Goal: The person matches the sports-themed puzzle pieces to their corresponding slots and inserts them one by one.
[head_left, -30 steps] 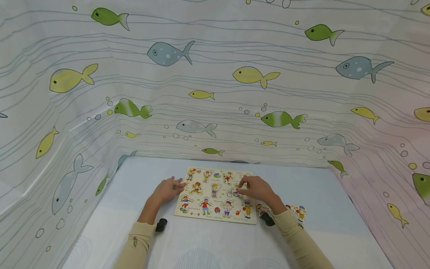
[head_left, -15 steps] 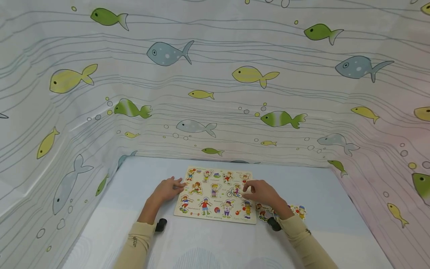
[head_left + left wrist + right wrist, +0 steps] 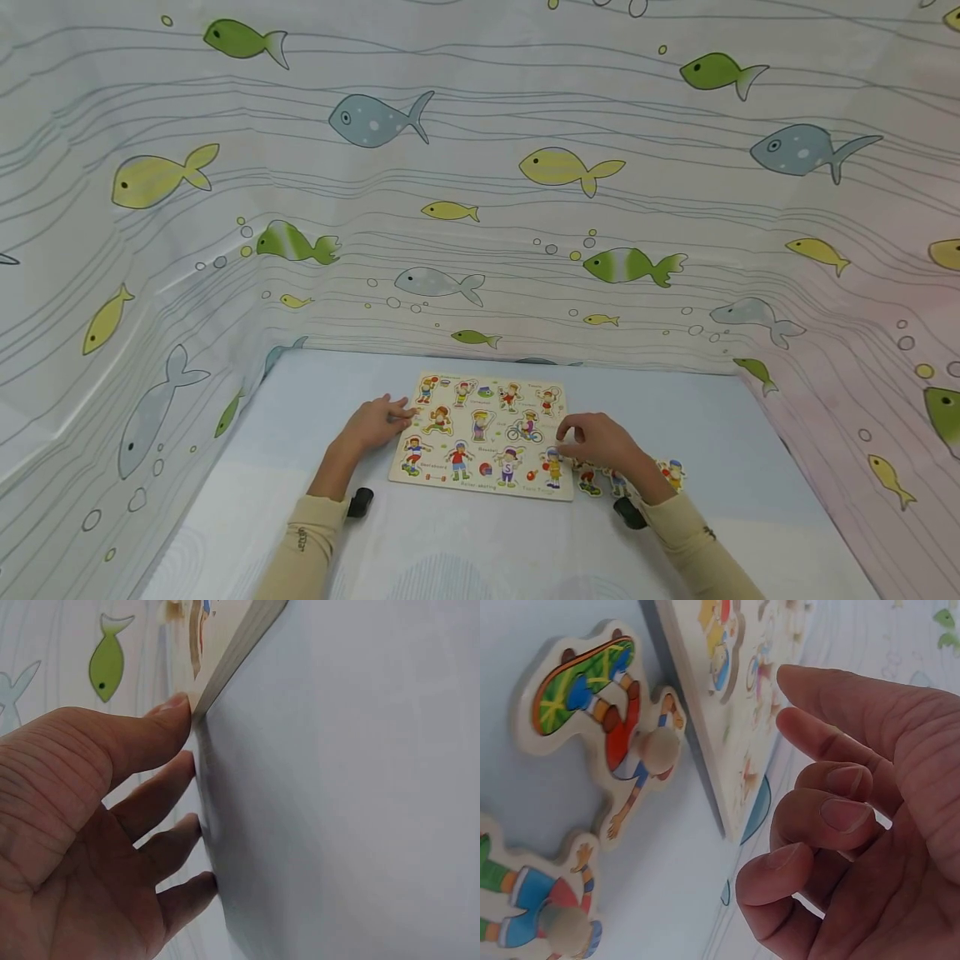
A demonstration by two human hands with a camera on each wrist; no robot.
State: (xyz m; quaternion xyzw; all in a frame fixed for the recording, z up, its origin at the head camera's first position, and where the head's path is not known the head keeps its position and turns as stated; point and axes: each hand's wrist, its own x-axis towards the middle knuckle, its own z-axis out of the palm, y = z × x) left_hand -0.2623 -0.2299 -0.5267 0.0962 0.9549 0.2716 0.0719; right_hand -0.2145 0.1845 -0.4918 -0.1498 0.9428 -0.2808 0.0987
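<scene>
A wooden peg puzzle board with several sports figures lies on the table. My left hand is at its left edge. In the left wrist view the thumb tip touches the board's corner, and the other fingertips rest beside it on the table. My right hand hovers by the board's right edge, fingers loosely bent, holding nothing. A cyclist piece lies on the board just left of it. Below that hand, in the right wrist view, lie a loose skateboarder piece with a round knob and another figure piece.
A further loose figure piece lies right of my right wrist, partly hidden by the arm. Fish-printed sheeting rises behind and on both sides of the pale table. Dark wrist devices sit under both wrists.
My right hand has drawn off the cyclist piece and moved right and toward me, past the board's edge. More of the loose pieces shows. The left hand has stayed in place.
</scene>
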